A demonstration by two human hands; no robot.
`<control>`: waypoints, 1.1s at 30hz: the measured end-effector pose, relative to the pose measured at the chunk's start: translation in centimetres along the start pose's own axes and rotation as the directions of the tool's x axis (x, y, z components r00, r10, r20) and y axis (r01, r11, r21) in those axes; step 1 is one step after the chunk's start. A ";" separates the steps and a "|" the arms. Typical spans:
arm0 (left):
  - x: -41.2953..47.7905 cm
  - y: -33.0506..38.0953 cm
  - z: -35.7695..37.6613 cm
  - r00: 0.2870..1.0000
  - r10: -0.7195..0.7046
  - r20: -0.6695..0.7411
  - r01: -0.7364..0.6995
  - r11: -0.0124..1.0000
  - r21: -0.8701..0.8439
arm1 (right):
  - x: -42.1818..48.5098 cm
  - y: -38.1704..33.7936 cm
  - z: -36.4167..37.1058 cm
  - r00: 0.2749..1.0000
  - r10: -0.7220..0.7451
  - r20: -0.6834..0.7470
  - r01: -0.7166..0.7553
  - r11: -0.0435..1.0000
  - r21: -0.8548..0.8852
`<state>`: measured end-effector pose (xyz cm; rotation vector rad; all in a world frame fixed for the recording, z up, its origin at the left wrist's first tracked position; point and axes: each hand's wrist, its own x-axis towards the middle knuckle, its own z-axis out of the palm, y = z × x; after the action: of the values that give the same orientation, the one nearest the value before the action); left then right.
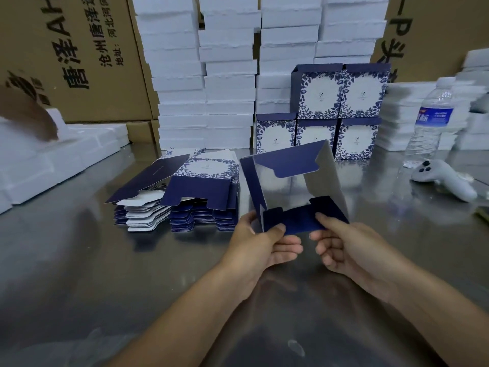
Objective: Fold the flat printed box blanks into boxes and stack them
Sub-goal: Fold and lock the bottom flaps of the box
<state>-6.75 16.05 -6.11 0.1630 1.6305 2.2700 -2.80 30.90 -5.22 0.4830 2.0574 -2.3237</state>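
Seen from the person's own head, two bare forearms reach forward over a shiny metal surface point(105, 274). The left grip point(260, 245) and right grip point(341, 247) sit close together, each partly closed. In both, the thumb lies on top and the fingers curl underneath, pinching the near navy flap point(296, 221) of a half-opened box point(291, 165). This box rises up and away from the grips, open like a tube. Its silvery inside faces the viewer, and a navy flap stands at its far end.

Left of the left grip, and a little beyond it, a pile of flat blanks point(190, 197) lies on the surface. They are navy, with a white and blue leaf print. Straight beyond the grips, behind the held box, five folded boxes point(341, 112) stand stacked, three below and two on top. Behind those rise tall columns of white foam trays point(201, 75).

Well to the right of the right grip, and further away, stand a water bottle point(428, 120) and a white handheld controller point(444, 178). Brown cartons point(79, 54) with printed characters fill the far left.
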 end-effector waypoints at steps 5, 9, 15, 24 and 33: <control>0.0 -0.1 0.2 1.000 -0.014 0.020 0.015 0.999 -0.037 | -0.1 0.2 0.2 1.000 -0.005 -0.005 0.005 1.000 0.016; -0.1 -0.3 0.1 0.999 0.018 0.037 -0.018 1.000 0.009 | -0.1 0.3 0.4 1.000 -0.028 0.000 0.028 1.000 0.002; -0.1 -0.3 0.0 0.999 0.024 0.039 -0.024 1.000 -0.016 | -0.4 0.3 0.9 0.996 -0.015 0.089 0.011 0.999 0.042; -0.1 -0.4 0.1 0.997 0.047 0.065 -0.046 0.999 -0.022 | -0.6 0.3 1.0 0.987 -0.042 0.156 0.027 0.995 0.100; -0.2 -0.3 0.2 0.997 0.008 0.079 -0.005 0.999 -0.035 | -0.2 0.6 1.0 0.988 -0.017 0.156 -0.001 0.993 0.116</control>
<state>-6.46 16.29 -6.33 0.2467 1.5525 2.2655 -2.72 29.77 -5.70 0.2830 1.8683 -2.4090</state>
